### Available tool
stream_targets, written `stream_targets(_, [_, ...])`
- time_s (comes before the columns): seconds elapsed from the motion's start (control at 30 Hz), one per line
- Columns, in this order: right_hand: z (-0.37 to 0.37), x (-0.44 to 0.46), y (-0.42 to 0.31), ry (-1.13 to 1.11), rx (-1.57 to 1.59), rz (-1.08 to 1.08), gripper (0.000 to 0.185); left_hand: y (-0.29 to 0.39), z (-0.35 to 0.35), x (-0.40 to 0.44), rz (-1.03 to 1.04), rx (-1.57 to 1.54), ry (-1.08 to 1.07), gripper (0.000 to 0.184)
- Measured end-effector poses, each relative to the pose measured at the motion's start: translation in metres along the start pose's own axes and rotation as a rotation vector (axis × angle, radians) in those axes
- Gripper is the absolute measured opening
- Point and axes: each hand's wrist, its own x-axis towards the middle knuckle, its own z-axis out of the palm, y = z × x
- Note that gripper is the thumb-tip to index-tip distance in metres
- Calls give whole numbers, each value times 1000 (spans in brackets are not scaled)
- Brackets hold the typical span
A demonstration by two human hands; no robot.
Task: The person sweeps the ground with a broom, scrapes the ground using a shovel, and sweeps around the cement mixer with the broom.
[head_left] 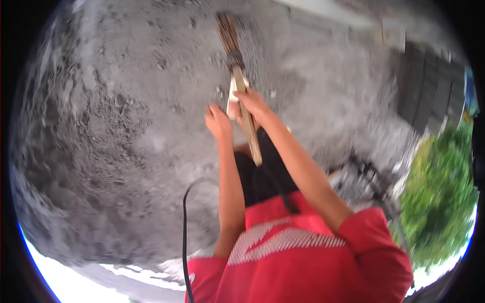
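Observation:
A stick broom [237,68] with a flat wooden handle and stiff brown bristles points away from me over grey ground. A dark band binds its bristles. My right hand [251,103] is closed around the handle, partway along it. The handle's near end extends back over my dark shorts. To the left of the broom, my left hand [217,120] is loosely closed, apart from the handle, with nothing seen in it. Beneath the handle a foot in a pale sandal [232,103] is partly hidden.
Grey, dusty ground [151,126] with small stones and lumps surrounds me. Dark blocks [429,86] are at the right, above a green bush [437,189]. A blurred dark pile [358,177] lies nearer on the right. A black cable [185,227] hangs by my left side.

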Motion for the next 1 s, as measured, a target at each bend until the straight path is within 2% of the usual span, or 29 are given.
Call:
stream_targets(0.03, [13, -29, 5, -46, 107, 23, 28, -7, -4, 11, 15, -79, 99, 35])
stream_targets(0.07, [32, -60, -10, -20, 109, -4, 27, 11, -12, 0, -117, -162, 10, 34])
stream_targets(0.13, [48, -70, 10, -8, 231, -53, 44, 64, 17, 25, -286, -343, -225, 32])
stream_targets(0.17, [61, -94, -7, 54, 341, 140, 53, 70, 21, 34, -389, -390, -357, 30])
stream_targets(0.2, [68, -99, 0, 66, 320, 123, 57, 70, 17, 34, -513, -421, -479, 29])
stream_targets(0.3, [85, -100, 4, 88, 261, 22, 74, 64, 13, 44, -246, 53, -520, 24])
stream_targets(0.4, [113, -89, 6, 95, 369, -89, 74, 80, -9, 57, -278, 9, -476, 22])
stream_targets(0.5, [108, -46, 18, 109, 492, -143, 68, 91, 11, 81, -142, 246, -492, 19])
stream_targets(0.53, [111, -39, 31, 114, 565, -155, 67, 84, 13, 88, -106, 359, -492, 18])
stream_targets(0.57, [100, -59, 23, 148, 743, -96, 57, 71, 26, 89, 34, 657, -533, 18])
stream_targets(0.6, [103, -51, 47, 240, 835, -174, 55, 30, 45, 105, 136, 793, -600, 16])
stream_targets(0.63, [103, -65, 64, 353, 850, -98, 55, -15, 52, 111, 231, 926, -665, 22])
stream_targets(0.67, [102, -79, 84, 358, 964, -122, 55, -15, 59, 76, 247, 1135, -637, 28])
stream_targets(0.7, [105, -94, 96, 337, 1032, -200, 58, -28, 56, 46, 341, 1143, -619, 39])
stream_targets(0.77, [128, -111, 105, 473, 1129, -174, 62, -61, 38, 40, 108, 1073, -967, 49])
stream_targets(0.83, [161, -138, 104, 532, 1147, -158, 65, -46, 5, 5, 95, 956, -965, 52])
stream_targets(0.9, [188, -163, 98, 549, 1079, -205, 67, -25, -33, -21, 66, 751, -974, 27])
stream_targets(0.97, [206, -181, 87, 458, 1110, -156, 70, -2, -67, -28, -68, 652, -898, 27])
stream_targets(1.0, [212, -187, 84, 417, 1120, -128, 72, 11, -83, -22, -44, 680, -875, 27])
